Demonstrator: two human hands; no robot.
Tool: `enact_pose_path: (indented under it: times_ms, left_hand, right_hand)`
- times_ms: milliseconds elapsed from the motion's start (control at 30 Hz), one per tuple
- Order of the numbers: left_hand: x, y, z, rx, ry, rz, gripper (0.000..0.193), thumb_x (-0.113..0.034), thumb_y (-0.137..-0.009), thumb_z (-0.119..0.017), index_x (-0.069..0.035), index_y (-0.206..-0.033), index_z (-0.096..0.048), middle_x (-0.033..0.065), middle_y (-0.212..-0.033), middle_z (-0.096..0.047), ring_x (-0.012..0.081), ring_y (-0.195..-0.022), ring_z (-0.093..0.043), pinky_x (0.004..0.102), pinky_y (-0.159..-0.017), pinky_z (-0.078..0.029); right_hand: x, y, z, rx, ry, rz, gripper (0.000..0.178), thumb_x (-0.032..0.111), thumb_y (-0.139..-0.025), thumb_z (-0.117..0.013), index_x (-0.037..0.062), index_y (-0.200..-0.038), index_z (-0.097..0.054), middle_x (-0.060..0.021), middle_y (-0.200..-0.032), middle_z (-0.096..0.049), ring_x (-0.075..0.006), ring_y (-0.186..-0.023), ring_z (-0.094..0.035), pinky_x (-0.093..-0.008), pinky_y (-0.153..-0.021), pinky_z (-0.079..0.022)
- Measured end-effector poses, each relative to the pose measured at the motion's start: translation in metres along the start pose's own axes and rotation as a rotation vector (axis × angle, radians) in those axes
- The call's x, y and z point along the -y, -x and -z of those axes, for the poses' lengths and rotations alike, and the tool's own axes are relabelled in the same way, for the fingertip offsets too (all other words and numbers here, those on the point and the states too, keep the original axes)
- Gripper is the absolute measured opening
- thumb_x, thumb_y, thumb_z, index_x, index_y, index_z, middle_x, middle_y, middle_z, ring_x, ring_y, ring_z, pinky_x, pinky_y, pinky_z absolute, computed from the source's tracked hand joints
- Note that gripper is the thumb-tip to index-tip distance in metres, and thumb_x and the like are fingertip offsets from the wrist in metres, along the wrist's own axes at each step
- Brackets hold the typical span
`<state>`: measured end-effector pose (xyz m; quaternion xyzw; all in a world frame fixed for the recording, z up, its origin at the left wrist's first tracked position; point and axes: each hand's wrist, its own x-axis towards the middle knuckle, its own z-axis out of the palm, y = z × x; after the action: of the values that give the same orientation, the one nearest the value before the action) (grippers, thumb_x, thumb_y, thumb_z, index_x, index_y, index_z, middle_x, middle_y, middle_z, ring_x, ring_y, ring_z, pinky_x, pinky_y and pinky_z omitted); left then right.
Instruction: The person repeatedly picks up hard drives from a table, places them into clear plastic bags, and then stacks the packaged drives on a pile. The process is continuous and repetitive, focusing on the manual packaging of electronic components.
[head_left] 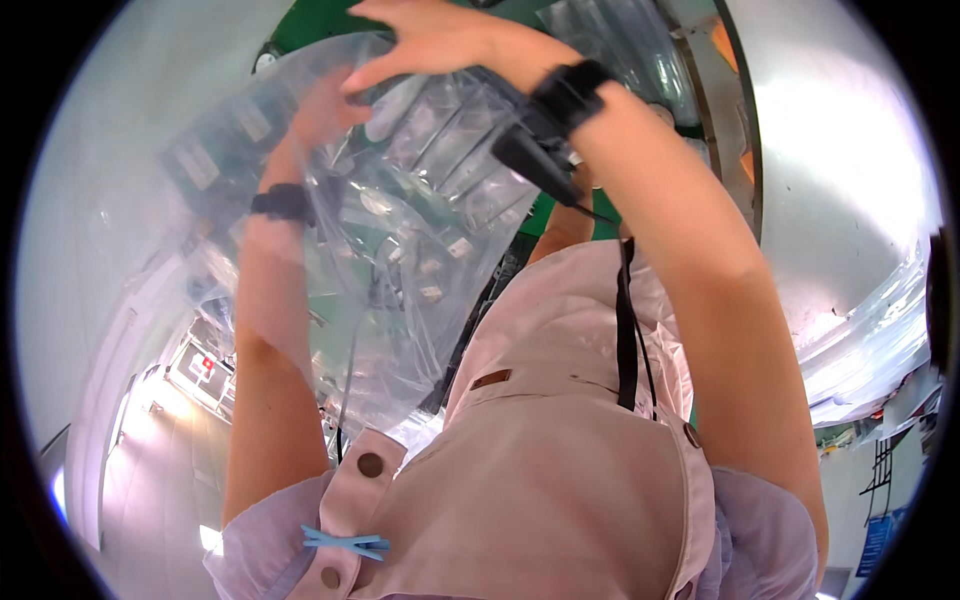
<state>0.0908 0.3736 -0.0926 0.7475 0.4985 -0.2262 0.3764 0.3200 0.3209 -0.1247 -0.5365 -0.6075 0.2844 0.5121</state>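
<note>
A large clear plastic bag (400,260) hangs in front of me, loose and wrinkled. Behind or inside its film, my left hand (325,108) shows hazily, its thumb apart from its fingers; which side of the film it is on I cannot tell. My right hand (425,38) is just above and to the right at the bag's upper edge, thumb and fingers spread and slightly blurred. Through the film appear several clear packets with white labels (200,165) and a row of clear wrapped pieces (440,130).
A green work surface (545,212) lies beneath, with a pile of clear plastic bags (625,55) at the far right. More plastic film (870,345) hangs at the right. A black device (535,155) is strapped by my right wrist.
</note>
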Motion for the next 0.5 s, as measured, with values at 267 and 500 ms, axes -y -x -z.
enact_pose_path:
  times_ms: [267, 500]
  left_hand:
    - [-0.053, 0.03, -0.051, -0.057, -0.153, -0.072, 0.061, -0.013, -0.066, -0.068, 0.0, -0.121, -0.045, 0.0157, -0.11, -0.055, 0.0235, -0.1, -0.052, 0.0326, -0.085, -0.043]
    - [-0.041, -0.029, -0.117, -0.13, -0.216, 0.057, 0.068, -0.014, -0.065, -0.07, 0.002, -0.124, -0.042, 0.0204, -0.12, -0.049, 0.0303, -0.11, -0.047, 0.0354, -0.091, -0.042]
  right_hand:
    - [0.086, 0.008, -0.021, 0.432, -0.658, 0.108, 0.021, 0.026, -0.078, -0.056, 0.008, -0.078, -0.066, -0.0115, -0.075, -0.063, -0.0288, -0.072, -0.061, -0.0368, -0.066, -0.047]
    - [0.139, 0.051, 0.01, 0.403, -0.666, 0.026, 0.016, 0.022, -0.079, -0.057, 0.0075, -0.077, -0.063, -0.0073, -0.074, -0.062, -0.0275, -0.071, -0.057, -0.0374, -0.077, -0.042]
